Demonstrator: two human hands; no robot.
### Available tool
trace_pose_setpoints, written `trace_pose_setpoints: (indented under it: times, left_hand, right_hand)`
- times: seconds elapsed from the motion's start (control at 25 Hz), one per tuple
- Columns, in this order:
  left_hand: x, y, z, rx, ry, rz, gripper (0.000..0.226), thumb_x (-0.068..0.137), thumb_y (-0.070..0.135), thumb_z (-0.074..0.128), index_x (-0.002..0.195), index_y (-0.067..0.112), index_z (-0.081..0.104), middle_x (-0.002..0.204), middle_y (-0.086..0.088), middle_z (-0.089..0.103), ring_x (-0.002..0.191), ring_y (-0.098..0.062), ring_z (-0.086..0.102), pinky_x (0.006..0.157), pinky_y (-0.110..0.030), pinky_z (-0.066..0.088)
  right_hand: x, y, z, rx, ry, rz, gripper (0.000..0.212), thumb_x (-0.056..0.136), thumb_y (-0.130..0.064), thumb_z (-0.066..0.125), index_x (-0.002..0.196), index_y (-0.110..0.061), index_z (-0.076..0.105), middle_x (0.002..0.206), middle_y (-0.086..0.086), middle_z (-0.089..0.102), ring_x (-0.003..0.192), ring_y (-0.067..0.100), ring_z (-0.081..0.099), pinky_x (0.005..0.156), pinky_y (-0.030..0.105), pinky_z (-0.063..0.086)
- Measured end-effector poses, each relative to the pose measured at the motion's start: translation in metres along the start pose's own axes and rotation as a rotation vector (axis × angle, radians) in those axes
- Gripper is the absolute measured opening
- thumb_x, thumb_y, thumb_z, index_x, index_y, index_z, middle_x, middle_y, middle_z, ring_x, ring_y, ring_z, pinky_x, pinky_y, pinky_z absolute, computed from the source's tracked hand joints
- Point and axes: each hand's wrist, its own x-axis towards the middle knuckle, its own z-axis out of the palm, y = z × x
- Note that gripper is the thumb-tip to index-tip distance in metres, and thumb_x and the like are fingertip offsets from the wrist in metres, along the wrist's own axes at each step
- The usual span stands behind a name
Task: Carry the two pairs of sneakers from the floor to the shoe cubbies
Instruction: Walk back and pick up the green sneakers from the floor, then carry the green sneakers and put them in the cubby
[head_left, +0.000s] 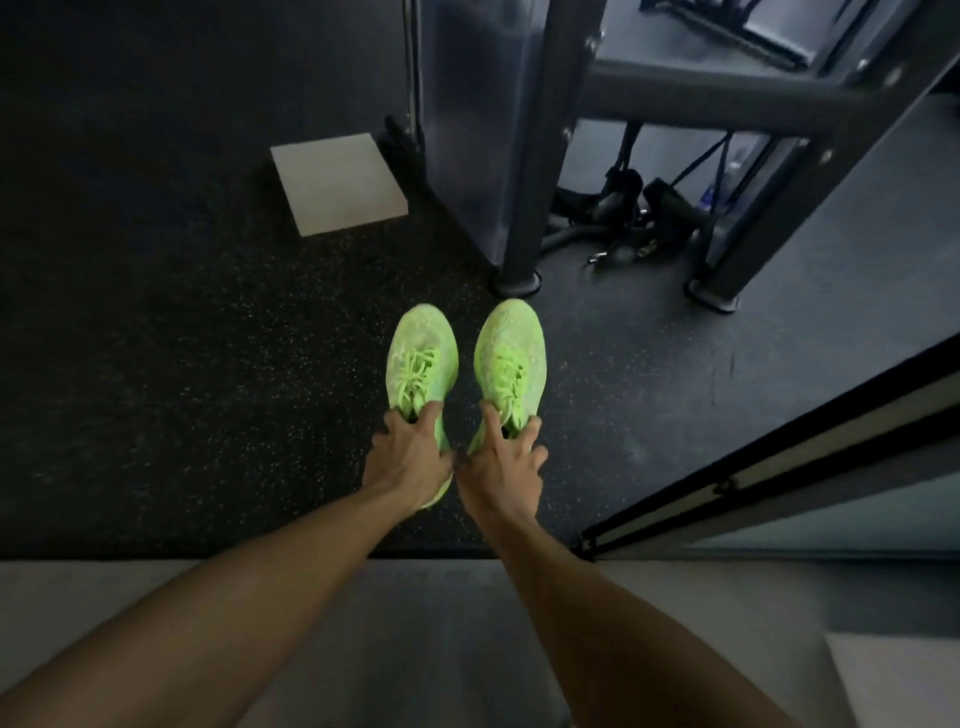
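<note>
The left hand (410, 457) grips the heel opening of one neon-green knit sneaker (422, 358), its fingers (428, 415) curled into the collar. The right hand (504, 467) pinches the other neon-green sneaker (511, 353) the same way. Both shoes are side by side above the dark speckled rubber floor (208, 389), near a grey metal frame post (519, 208).

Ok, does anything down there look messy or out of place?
Only the tangle of black straps and handles heaped on the floor under the metal rack. The left hand and right hand each hold one green sneaker: left sneaker, right sneaker, undamaged.
</note>
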Motion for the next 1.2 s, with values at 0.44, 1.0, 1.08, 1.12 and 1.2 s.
trace_pose_setpoints:
  times: [0.44, 1.0, 1.08, 1.12, 1.2]
  left_hand:
    - [-0.251, 0.090, -0.328, 0.144, -0.143, 0.123, 0.067, 0.089, 0.053, 0.061, 0.146, 0.032, 0.033, 0.127, -0.022, 0.043, 0.106, -0.046, 0.056, 0.081, -0.045, 0.049]
    - [-0.502, 0.263, -0.362, 0.463, -0.607, 0.498, 0.030, 0.095, 0.032, 0.052, 0.116, 0.015, 0.065, 0.118, -0.009, 0.064, 0.115, -0.027, 0.060, 0.080, -0.025, 0.043]
    - [-0.560, 0.298, -0.328, 0.436, -0.673, 0.526, 0.043, 0.097, 0.031, 0.048, 0.135, 0.013, 0.055, 0.140, -0.014, 0.053, 0.125, -0.030, 0.054, 0.092, -0.028, 0.047]
    - [-0.592, 0.313, -0.309, 0.416, -0.713, 0.561, 0.047, 0.096, 0.030, 0.047, 0.140, 0.015, 0.052, 0.148, -0.015, 0.046, 0.130, -0.031, 0.050, 0.100, -0.033, 0.046]
    - [-0.652, 0.346, -0.267, 0.418, -0.785, 0.651, 0.050, 0.091, 0.032, 0.046, 0.139, 0.022, 0.054, 0.156, -0.016, 0.034, 0.136, -0.033, 0.043, 0.104, -0.038, 0.045]
  right_hand:
    - [-0.239, -0.140, -0.319, -0.034, -0.058, 0.116, 0.076, 0.090, -0.030, 0.062, 0.150, -0.045, 0.019, 0.162, 0.020, 0.006, 0.130, 0.045, 0.033, 0.095, 0.054, 0.048]
    - [-0.481, 0.021, -0.494, 0.291, -0.371, 0.593, 0.055, 0.079, -0.034, 0.070, 0.130, -0.016, 0.060, 0.125, 0.010, 0.060, 0.119, 0.036, 0.058, 0.100, 0.046, 0.051]
    - [-0.546, 0.077, -0.505, 0.358, -0.344, 0.668, 0.052, 0.074, -0.034, 0.072, 0.123, -0.018, 0.061, 0.116, 0.009, 0.061, 0.113, 0.035, 0.061, 0.094, 0.046, 0.054]
    - [-0.584, 0.103, -0.507, 0.405, -0.289, 0.704, 0.055, 0.074, -0.034, 0.071, 0.126, -0.020, 0.059, 0.116, 0.008, 0.060, 0.114, 0.035, 0.061, 0.094, 0.045, 0.054]
    - [-0.657, 0.153, -0.514, 0.476, -0.155, 0.767, 0.062, 0.077, -0.032, 0.067, 0.136, -0.022, 0.053, 0.126, 0.010, 0.059, 0.123, 0.035, 0.056, 0.099, 0.045, 0.050]
